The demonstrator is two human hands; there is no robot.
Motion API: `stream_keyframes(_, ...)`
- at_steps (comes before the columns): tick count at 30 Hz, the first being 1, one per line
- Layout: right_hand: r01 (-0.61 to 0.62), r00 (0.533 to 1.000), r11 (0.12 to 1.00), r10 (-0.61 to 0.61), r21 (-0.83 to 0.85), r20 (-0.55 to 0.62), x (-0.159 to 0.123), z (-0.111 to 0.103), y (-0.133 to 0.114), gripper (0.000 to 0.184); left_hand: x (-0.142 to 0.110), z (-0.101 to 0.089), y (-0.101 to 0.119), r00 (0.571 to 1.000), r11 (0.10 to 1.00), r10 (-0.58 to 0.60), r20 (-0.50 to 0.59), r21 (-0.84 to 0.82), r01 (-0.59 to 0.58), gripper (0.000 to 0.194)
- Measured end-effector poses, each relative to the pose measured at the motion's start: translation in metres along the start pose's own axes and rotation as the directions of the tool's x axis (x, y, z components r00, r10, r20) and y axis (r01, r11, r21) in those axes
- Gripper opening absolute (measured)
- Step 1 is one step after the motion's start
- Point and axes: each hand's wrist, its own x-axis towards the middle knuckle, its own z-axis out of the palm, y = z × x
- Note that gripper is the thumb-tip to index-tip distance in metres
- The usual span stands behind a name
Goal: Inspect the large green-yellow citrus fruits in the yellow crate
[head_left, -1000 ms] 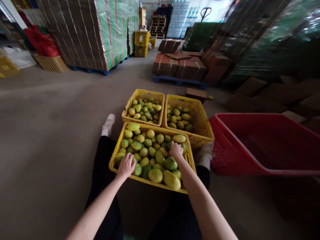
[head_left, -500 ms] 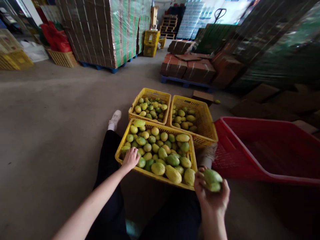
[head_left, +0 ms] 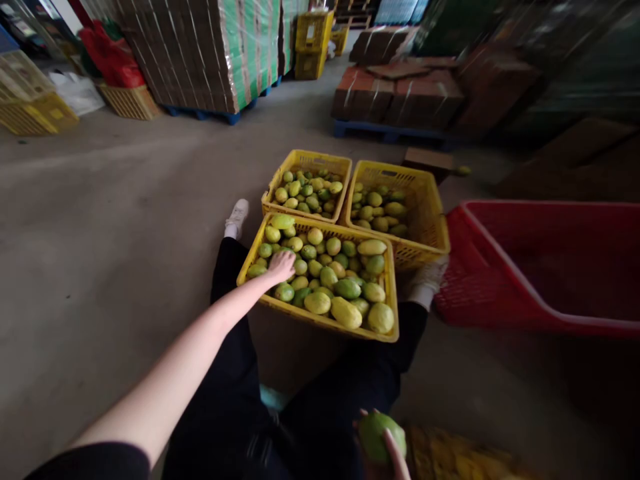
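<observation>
My right hand (head_left: 395, 460) is wrapped round a green papaya (head_left: 381, 437) at the bottom edge of the head view, low and to the right of my legs. My left hand (head_left: 283, 265) reaches into the near yellow crate (head_left: 320, 322), at its left side among the fruit. Its fingers curl downward, and what lies under them is hidden. Green and yellow papayas (head_left: 346, 312), some round and some long, fill this crate. Two more yellow crates touch its far side: the left one (head_left: 320, 157) holds many smaller fruits, the right one (head_left: 425, 220) is partly filled.
A big red crate (head_left: 500, 273) stands to the right. At the bottom right is another yellow crate or heap (head_left: 460, 460), dark and blurred. Beyond are flattened cartons (head_left: 395, 97) on a blue pallet and a wrapped carton stack (head_left: 200, 60). My shoe (head_left: 237, 217) is left of the crates.
My right hand has taken a green papaya from the near crate and carried it back, right and down. My left hand has shifted farther into the crate. The view has tilted downward.
</observation>
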Motion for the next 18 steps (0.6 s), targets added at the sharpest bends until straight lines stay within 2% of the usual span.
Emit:
stream_keyframes(4, 0.004, 1.000, 1.000, -0.004, 0.021, 0.024, 0.004, 0.023, -0.007, 0.049, 0.019, 0.022, 0.036, 0.985, 0.991, 0.106, 0.133, 0.062, -0.115, 0.042)
stream_keyframes(8, 0.014, 0.995, 1.000, -0.017, 0.025, 0.094, 0.004, 0.040, -0.025, 0.059, 0.046, 0.039, 0.059, 0.970, 0.983, 0.128, 0.208, 0.104, -0.152, 0.049)
stream_keyframes(13, 0.072, 0.997, 0.997, -0.073, 0.028, 0.024, 0.004, 0.033, -0.031, 0.060, 0.071, 0.041, 0.067, 0.962, 0.975, 0.158, 0.222, 0.121, -0.189, 0.038)
stream_keyframes(18, 0.068, 0.998, 0.998, -0.068, 0.006, -0.008, 0.001, 0.028, -0.034, 0.062, 0.073, 0.029, 0.060, 0.953, 0.970, 0.230, 0.197, 0.037, -0.242, 0.031)
